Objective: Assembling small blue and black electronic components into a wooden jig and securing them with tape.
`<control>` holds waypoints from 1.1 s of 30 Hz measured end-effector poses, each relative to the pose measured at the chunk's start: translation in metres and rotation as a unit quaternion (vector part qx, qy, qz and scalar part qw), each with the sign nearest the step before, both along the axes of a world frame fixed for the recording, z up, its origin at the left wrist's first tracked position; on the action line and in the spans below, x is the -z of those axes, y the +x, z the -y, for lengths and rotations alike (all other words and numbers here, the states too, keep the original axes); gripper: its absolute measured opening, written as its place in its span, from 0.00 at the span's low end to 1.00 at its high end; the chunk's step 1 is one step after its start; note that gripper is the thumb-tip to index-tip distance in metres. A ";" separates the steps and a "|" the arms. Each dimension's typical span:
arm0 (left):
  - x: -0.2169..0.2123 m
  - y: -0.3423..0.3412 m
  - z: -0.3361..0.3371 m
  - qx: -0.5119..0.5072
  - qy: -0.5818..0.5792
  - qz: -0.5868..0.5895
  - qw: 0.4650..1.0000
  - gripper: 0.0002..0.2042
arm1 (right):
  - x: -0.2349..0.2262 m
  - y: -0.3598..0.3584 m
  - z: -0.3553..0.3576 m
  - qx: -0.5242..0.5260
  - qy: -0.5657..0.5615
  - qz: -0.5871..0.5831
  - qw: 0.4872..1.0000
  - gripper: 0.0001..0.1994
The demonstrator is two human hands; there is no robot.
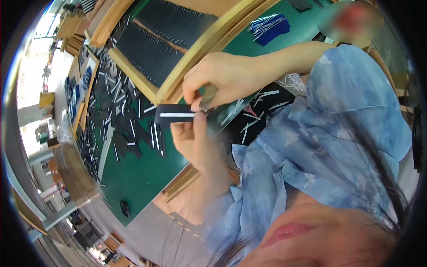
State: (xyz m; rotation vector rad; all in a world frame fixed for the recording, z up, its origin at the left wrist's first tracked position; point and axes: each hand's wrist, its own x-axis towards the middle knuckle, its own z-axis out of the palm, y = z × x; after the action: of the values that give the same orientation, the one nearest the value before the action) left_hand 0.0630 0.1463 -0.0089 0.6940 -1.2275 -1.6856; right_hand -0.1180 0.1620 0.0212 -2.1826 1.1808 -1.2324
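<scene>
My left hand pinches a flat black strip with a white band along it, held up above the table's near edge. Close above it, my right hand grips a small flat brass-coloured metal piece between thumb and fingers. Its lower end meets the strip's end by my left thumb; the exact contact is hidden by my fingers. Below the hands lies a black sheet with loose white strips on it.
A wooden frame around a black panel rests on the green table. Many black pieces with white strips lie scattered at left. A blue bundle sits beyond the frame. A small black object is near the table's corner.
</scene>
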 end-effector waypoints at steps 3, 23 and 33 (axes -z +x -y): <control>0.004 -0.007 -0.005 -0.010 -0.024 0.093 0.995 0.15 | 0.002 -0.008 -0.007 -0.018 0.109 0.076 0.991 0.08; 0.028 0.023 0.017 -0.167 0.032 0.064 0.983 0.13 | 0.059 -0.023 -0.056 -0.075 -0.117 -0.256 0.957 0.10; 0.033 0.026 0.010 -0.178 0.005 0.086 0.980 0.16 | 0.078 -0.064 -0.033 0.120 0.081 -0.123 0.982 0.16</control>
State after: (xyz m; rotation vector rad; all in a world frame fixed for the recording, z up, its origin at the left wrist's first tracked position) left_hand 0.0889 0.1359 -0.0424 1.0188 -1.1339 -1.3579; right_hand -0.1821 0.1946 -0.0571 -2.1630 1.6239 -0.9300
